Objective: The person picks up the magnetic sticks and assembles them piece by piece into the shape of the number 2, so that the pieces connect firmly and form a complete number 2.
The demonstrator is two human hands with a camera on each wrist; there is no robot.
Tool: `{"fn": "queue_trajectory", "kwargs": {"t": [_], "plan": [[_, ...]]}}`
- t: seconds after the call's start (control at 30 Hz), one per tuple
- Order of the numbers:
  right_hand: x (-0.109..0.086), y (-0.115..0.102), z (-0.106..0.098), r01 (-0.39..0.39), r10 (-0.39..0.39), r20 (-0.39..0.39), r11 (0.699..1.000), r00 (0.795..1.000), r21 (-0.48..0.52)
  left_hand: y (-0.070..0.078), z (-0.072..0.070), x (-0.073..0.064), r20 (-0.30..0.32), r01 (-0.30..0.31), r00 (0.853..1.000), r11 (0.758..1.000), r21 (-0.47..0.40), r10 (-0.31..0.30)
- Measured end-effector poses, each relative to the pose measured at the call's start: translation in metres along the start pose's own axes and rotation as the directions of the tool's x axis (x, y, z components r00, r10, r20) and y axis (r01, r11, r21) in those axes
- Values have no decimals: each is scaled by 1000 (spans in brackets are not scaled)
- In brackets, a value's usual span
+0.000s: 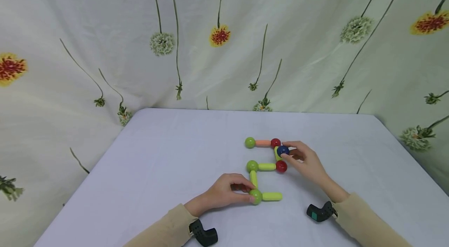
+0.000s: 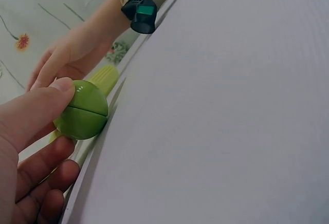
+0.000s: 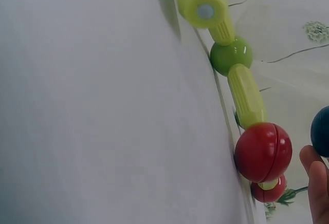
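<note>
A chain of balls and rods lies on the table in a winding shape. My left hand (image 1: 229, 190) pinches the nearest green ball (image 2: 85, 110) between thumb and fingers. From that ball one yellow-green rod (image 1: 273, 196) points right, and another leads back to the middle green ball (image 1: 252, 166). A further rod (image 1: 267, 166) joins that one to a red ball (image 3: 263, 152). My right hand (image 1: 306, 162) holds a blue ball (image 1: 283, 151) in its fingertips, partly covering the rod between the two red balls. An orange rod (image 1: 263, 143) links the far red ball (image 1: 275, 143) to the far green ball (image 1: 250, 142).
A white cloth covers the table (image 1: 158, 153). Behind it hangs a flower-printed curtain (image 1: 196, 64). Black wrist devices sit on the left sleeve (image 1: 175, 219) and the right sleeve (image 1: 361, 216).
</note>
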State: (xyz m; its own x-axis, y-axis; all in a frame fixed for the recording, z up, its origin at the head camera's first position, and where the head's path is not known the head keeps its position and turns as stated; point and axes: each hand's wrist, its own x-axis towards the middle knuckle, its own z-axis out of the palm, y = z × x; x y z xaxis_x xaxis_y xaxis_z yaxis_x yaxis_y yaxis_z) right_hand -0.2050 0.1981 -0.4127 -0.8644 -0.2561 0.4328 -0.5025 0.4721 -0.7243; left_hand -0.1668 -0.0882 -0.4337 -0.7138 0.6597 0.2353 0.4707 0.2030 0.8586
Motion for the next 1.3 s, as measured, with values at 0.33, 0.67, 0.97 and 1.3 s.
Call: {"fn": "queue_trajectory", "kwargs": {"t": [0.33, 0.67, 0.97, 1.3], "plan": [[-29, -7, 3, 17, -14, -33, 994, 999, 112, -4, 2, 2, -2, -15, 1000, 1000, -24, 14], [-50, -9, 10, -69, 68, 15, 983, 998, 169, 19, 1, 0, -12, -25, 1000, 1000, -17, 25], [-57, -13, 12, -153, 130, 107, 958, 986, 242, 30, -2, -2, -12, -21, 1000, 999, -32, 21], [-53, -12, 11, -176, 115, 218, 942, 969, 285, 30, -2, -2, -9, -5, 1000, 1000, -28, 5]]}}
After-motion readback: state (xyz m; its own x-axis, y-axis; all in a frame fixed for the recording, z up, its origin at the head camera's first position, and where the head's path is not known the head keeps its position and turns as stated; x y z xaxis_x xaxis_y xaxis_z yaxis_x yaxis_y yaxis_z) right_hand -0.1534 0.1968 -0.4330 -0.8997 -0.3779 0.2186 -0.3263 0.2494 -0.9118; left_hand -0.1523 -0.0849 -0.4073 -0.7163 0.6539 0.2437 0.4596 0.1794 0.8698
